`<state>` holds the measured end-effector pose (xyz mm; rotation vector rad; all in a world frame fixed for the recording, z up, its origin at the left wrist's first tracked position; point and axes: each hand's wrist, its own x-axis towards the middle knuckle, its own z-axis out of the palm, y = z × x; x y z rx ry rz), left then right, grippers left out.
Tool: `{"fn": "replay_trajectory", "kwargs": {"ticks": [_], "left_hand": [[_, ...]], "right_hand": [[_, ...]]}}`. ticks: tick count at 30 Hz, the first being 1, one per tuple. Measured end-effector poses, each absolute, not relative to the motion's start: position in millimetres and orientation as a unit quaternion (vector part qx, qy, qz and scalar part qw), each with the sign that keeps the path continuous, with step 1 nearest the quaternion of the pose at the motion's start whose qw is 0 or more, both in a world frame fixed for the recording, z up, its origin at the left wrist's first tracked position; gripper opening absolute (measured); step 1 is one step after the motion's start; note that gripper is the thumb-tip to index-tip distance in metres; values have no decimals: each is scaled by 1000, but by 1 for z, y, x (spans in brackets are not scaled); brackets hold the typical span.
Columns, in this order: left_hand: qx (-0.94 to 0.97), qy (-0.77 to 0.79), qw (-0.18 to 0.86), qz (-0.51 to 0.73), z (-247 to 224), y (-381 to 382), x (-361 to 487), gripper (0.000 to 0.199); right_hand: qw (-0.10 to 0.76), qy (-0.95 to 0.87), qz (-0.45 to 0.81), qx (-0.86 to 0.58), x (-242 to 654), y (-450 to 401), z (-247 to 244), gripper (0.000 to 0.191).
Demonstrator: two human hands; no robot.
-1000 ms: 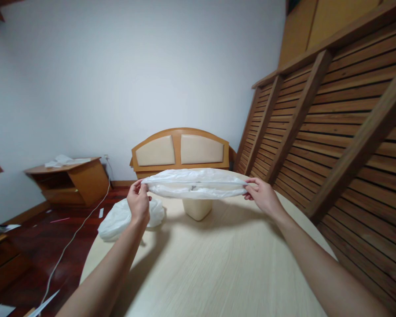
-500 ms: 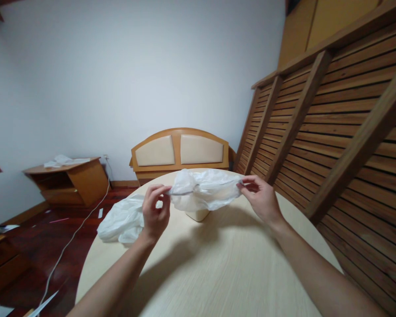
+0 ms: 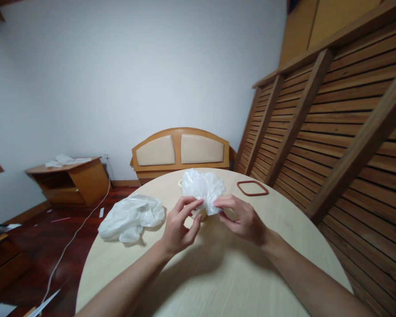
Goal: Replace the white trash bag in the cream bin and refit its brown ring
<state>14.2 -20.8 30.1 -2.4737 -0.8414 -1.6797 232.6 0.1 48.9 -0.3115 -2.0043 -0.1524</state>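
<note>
A crumpled white plastic bag (image 3: 203, 182) sits bunched over a small cream container, most of which is hidden by the bag and my fingers. My left hand (image 3: 181, 226) is at the bag's near left side, its forefinger touching the plastic and its thumb apart below. On the other side my right hand (image 3: 246, 220) pinches the gathered plastic between fingers and thumb. A second white plastic bag (image 3: 133, 218) lies loose on the table to the left.
The round pale wooden table (image 3: 251, 277) holds a brown rounded-square ring (image 3: 252, 188) at back right. Part of a pale yellow loop (image 3: 180, 182) shows behind the bag. A headboard (image 3: 180, 149) stands beyond, a slatted wooden panel (image 3: 317, 127) at right, and a low cabinet (image 3: 69, 180) at left.
Both hands have moved inward from the bag's stretched ends to its near middle. The bag is now narrower and bunched. The brown ring, covered before, now shows.
</note>
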Motion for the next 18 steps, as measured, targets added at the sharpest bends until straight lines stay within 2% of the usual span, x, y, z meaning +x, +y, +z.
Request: {"fn": "replay_trajectory", "kwargs": {"ticks": [3, 8, 13, 18], "left_hand": [[-808, -266, 23, -525, 29, -25, 19, 49], [-789, -273, 11, -551, 28, -27, 25, 44], [-778, -261, -8, -571, 27, -27, 27, 36], [-770, -248, 2, -588, 21, -26, 29, 37]], "right_hand": [[540, -831, -22, -127, 227, -2, 44, 40], [531, -840, -3, -106, 222, -3, 39, 49], [541, -835, -38, -91, 224, -1, 37, 43], [525, -830, -136, -130, 228, -3, 44, 33]]}}
